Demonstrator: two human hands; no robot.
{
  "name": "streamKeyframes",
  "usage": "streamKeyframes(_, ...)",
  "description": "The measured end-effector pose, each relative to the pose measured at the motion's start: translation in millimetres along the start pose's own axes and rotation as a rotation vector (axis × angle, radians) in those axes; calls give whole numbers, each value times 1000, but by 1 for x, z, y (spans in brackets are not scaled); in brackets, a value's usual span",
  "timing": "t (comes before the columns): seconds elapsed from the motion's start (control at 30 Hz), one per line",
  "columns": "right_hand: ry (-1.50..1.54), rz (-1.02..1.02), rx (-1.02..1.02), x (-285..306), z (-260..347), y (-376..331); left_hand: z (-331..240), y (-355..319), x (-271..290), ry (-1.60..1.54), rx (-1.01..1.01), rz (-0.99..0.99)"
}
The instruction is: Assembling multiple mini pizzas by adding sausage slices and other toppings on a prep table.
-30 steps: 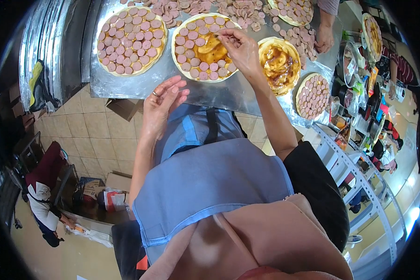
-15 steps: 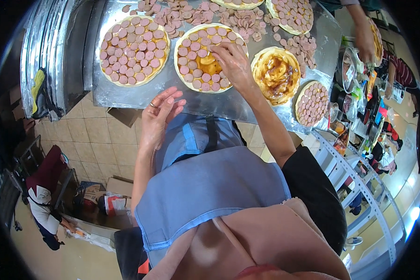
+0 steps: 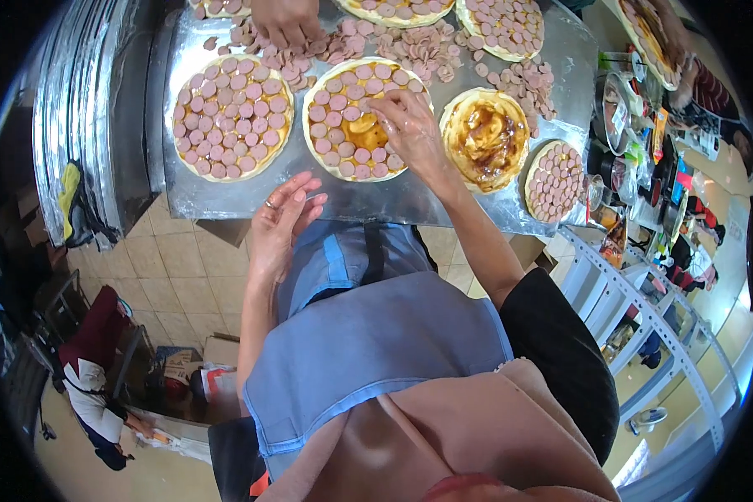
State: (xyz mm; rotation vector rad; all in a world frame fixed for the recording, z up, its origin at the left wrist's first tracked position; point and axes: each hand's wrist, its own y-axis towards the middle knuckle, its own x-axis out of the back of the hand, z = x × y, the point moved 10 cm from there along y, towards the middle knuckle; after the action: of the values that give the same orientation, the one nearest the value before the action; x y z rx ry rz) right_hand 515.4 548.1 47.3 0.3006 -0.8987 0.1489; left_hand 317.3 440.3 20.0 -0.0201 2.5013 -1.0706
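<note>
My right hand (image 3: 406, 130) is above the middle pizza (image 3: 361, 132), its fingertips pinched on a pinkish sausage slice (image 3: 366, 105). Slices ring this pizza, while brown sauce shows bare at its centre. My left hand (image 3: 284, 213) hovers in front of the table edge with its fingers apart, a ring on one of them, holding nothing. To the left lies a pizza (image 3: 233, 119) covered with slices. On the right, a dough round (image 3: 487, 138) carries only sauce, and beyond it is a smaller covered pizza (image 3: 554, 181).
Loose sausage slices (image 3: 414, 53) are heaped along the metal table (image 3: 268, 197). Another person's hand (image 3: 286, 21) reaches into them. At the far right, someone holds a pizza (image 3: 647, 43). Stacked metal trays (image 3: 84, 109) stand left; a perforated metal frame (image 3: 636, 326) stands right.
Another person's hand has come in over the loose slices at the top. The person at the far right has raised a pizza. My right hand stays over the middle pizza; the view has shifted slightly.
</note>
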Motion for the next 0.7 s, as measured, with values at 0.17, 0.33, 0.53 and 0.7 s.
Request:
streamKeyframes(0.17, 21, -78, -57, 23, -5, -12, -4, 9, -8, 84, 46, 55)
streamKeyframes(0.33, 15, -179, -214, 39, 7, -26, -17, 19, -14, 127, 55, 179)
streamKeyframes(0.53, -46, -341, -320, 58, 19, -65, -25, 26, -44, 232, 91, 444)
streamKeyframes(0.7, 32, -439, -545, 65, 24, -111, -31, 21, -54, 322, 144, 558)
